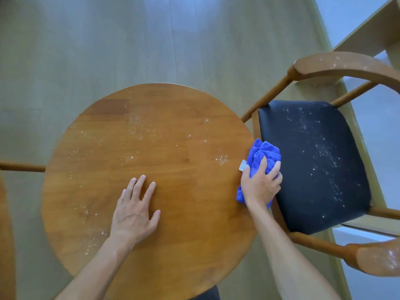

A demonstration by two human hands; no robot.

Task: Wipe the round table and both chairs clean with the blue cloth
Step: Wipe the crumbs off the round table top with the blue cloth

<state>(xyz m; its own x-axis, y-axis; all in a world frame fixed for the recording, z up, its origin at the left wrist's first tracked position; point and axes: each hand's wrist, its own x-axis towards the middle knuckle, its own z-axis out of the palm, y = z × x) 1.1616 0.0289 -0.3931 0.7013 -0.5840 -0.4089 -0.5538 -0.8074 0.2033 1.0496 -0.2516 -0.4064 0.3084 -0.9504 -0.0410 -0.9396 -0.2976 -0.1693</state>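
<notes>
Floor [86, 40] — pale wood-look planks, smooth, filling the upper half of the frame.

Counter [194, 245] — round top at centre frame, warm brown jointed wood with a satin finish; hard, flat, rigid. White crumbs [136, 124] or powder lie scattered over its upper and left parts; the lower right looks largely free of them.

Chair [337, 63] — right of frame, curved wooden arm rail and spindles, with a black padded seat [303, 169], faintly glossy like leatherette and speckled with the same white grains; the arm rails carry dust too. A second chair shows only as a wooden edge [5, 234] at the far left.

Left hand [134, 213] — flat on the counter, fingers straight and spread, holding nothing; by the look of it, bracing.

Right hand [260, 185] — fingers curled over and gripping the blue cloth at the counter's right edge, beside the seat.

Blue cloth [263, 150] — bunched microfibre with a small white tag [242, 165]. Likely light, soft and limp, grippy on wood rather than slippery, not fragile. Best taken as a wad under the palm so a broad face drags flat — loose corners would trail and scatter grains.
</notes>
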